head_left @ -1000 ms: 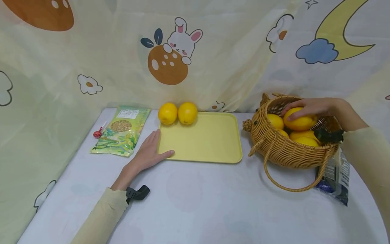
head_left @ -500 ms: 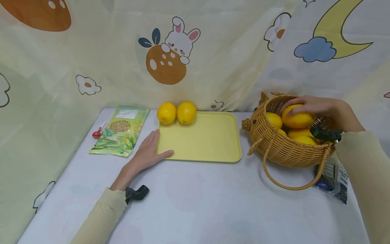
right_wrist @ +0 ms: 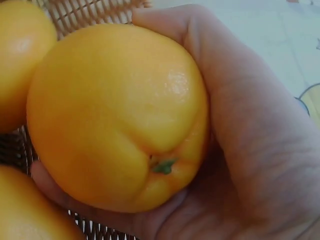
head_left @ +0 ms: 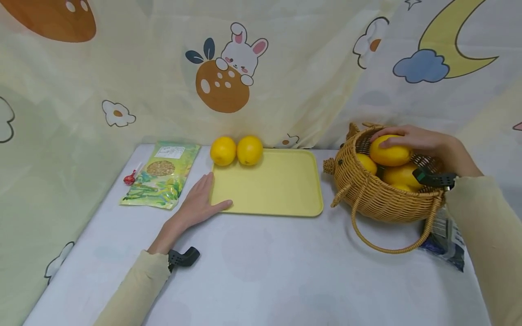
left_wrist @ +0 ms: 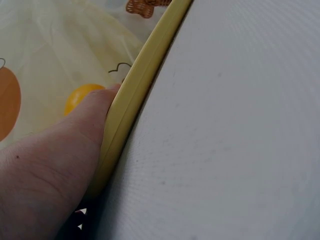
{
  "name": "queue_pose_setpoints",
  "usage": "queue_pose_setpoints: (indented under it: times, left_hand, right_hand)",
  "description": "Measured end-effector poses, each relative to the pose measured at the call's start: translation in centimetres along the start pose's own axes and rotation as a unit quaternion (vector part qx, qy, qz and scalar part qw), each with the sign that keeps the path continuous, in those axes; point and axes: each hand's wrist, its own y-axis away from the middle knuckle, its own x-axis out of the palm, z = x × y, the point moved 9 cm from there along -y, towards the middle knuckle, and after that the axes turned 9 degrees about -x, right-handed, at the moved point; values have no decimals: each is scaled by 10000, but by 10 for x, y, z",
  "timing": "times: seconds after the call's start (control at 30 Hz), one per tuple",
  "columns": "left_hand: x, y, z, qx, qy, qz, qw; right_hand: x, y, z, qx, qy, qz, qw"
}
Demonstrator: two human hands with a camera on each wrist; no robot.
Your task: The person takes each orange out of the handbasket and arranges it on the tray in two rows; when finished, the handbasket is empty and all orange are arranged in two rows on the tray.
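My right hand (head_left: pixel 424 140) grips a yellow-orange orange (head_left: pixel 390 150) at the top of a pig-shaped wicker basket (head_left: pixel 383 206). In the right wrist view, thumb and fingers curl round this orange (right_wrist: pixel 120 115), whose green stem end shows. More oranges (head_left: pixel 403 175) lie below and beside it in the basket. My left hand (head_left: pixel 199 203) rests at the left edge of a yellow tray (head_left: pixel 269 190), fingers straight, thumb over the near corner. Two oranges (head_left: pixel 223 151) sit side by side at the tray's back left. The left wrist view shows the thumb against the tray rim (left_wrist: pixel 135 90).
Left of the tray lies a green printed bag (head_left: pixel 161 176), with a red-wrapped lollipop (head_left: pixel 129 178) beside it. A dark packet (head_left: pixel 444 237) lies partly behind the basket at right. The basket's handle (head_left: pixel 391 250) loops down onto the white table. A patterned cloth hangs behind.
My right hand has shifted slightly left and up with the gripped orange, uncovering more of the fruit beneath. My left hand stays in place on the tray.
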Motion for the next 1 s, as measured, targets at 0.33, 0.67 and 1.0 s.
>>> queue_pose_setpoints:
  times: [0.33,0.67,1.0]
  left_hand:
    - [0,0,0,-18,-5,-15,10000]
    - [-3,-1,-4,19,-15,-40,10000]
    - [-1,0,-3,39,-73,-21,10000]
  right_hand:
    - [1,1,15,-1029,-1443,-19,9842]
    - [-4,11,51,-2689,-4094,723,8688]
    - [-41,25,143,-2684,-5639,-1879,7581]
